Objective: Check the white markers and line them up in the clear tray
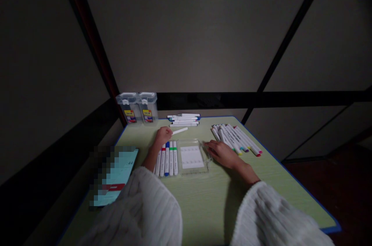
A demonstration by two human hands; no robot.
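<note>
A white marker (180, 131) points right and slightly up from the fingers of my left hand (163, 135), which is closed on its left end. Just below that hand, several white markers (171, 159) with red, blue and green caps lie side by side, partly covered by my left wrist. To their right lies a clear plastic case (193, 172) with a white printed sheet (192, 157) inside. My right hand (222, 153) grips the upper right edge of this case, its fingertips at the rim; the thumb is hard to make out.
Two clear lidded boxes (148, 108) stand at the table's back left. A stack of white markers (184, 120) lies at the back edge, and a loose pile of markers (232, 137) at the right. A phone-like turquoise screen (122, 172), partly pixelated, lies left. A wall rises behind.
</note>
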